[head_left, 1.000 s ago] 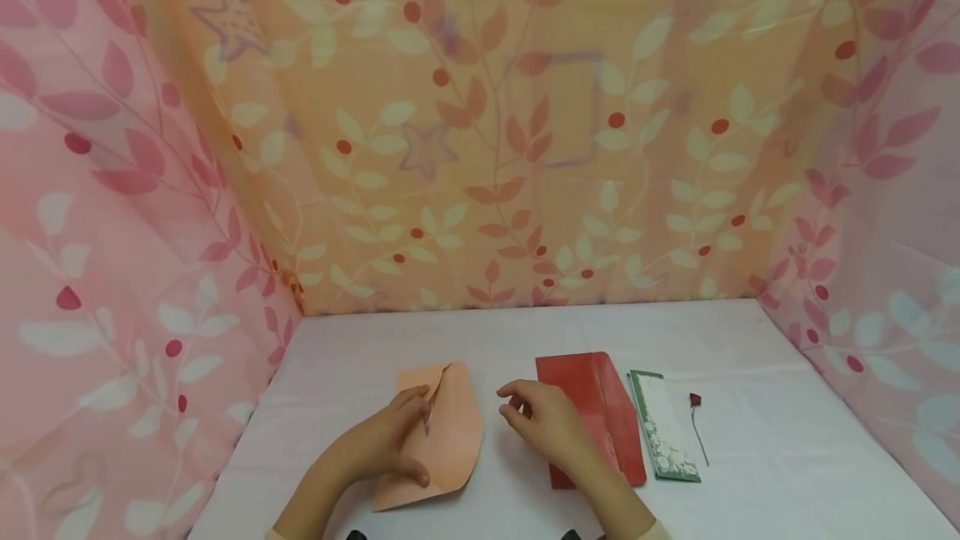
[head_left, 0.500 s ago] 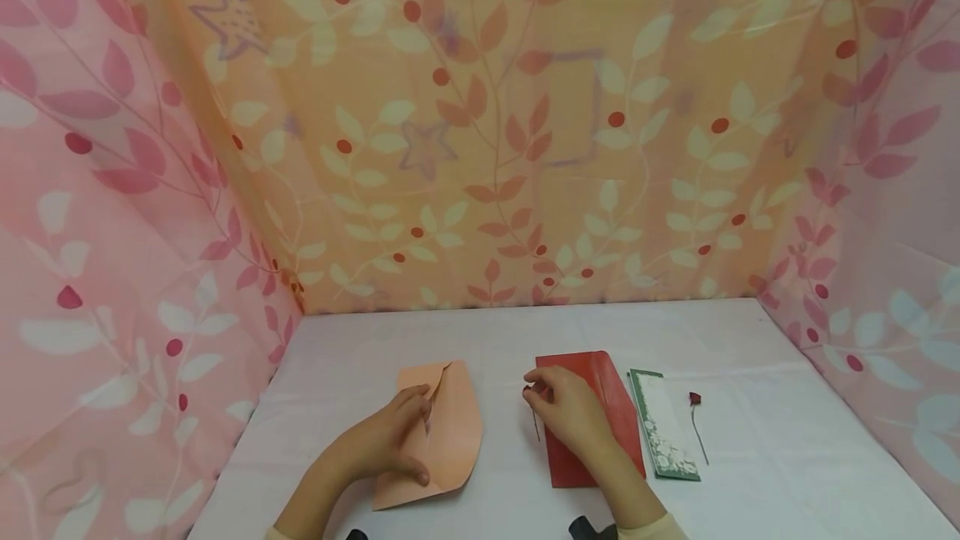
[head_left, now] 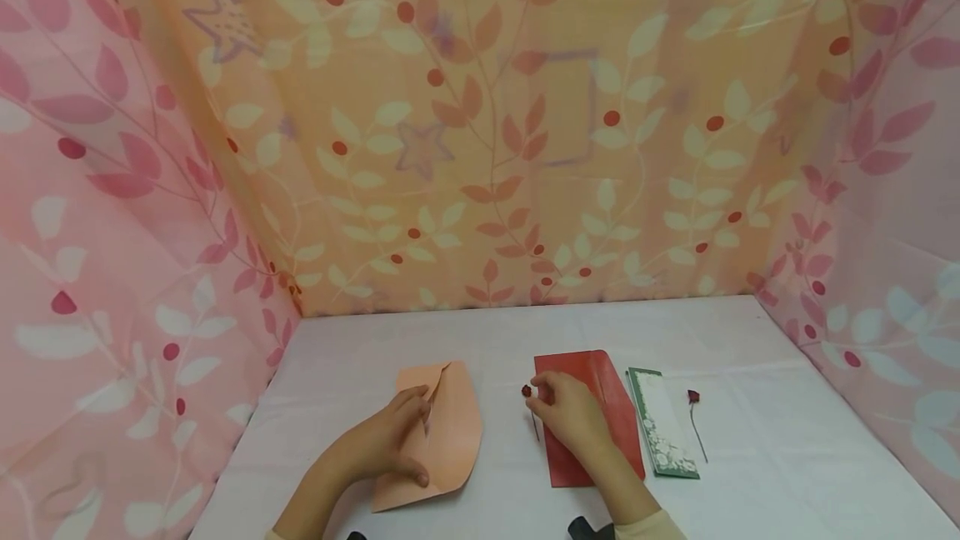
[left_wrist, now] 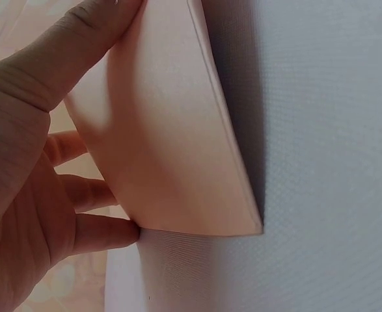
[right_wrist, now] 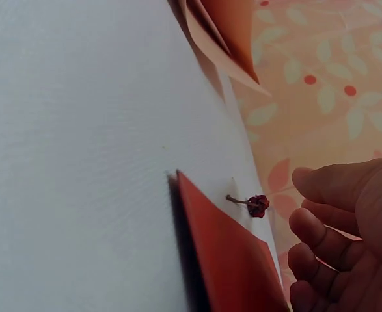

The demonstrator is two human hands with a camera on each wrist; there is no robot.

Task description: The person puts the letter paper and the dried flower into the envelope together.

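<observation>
On white woven cloth (head_left: 504, 482) | smooth peach envelope (head_left: 454, 432) | crinkled red flower (right_wrist: 258, 206)

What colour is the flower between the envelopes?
Dark red; the flower shows best in the right wrist view.

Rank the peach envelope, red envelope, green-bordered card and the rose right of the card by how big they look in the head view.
1. Peach envelope and red envelope: much alike and both partly covered, so not ranked against each other
2. Green-bordered card
3. Rose
</observation>
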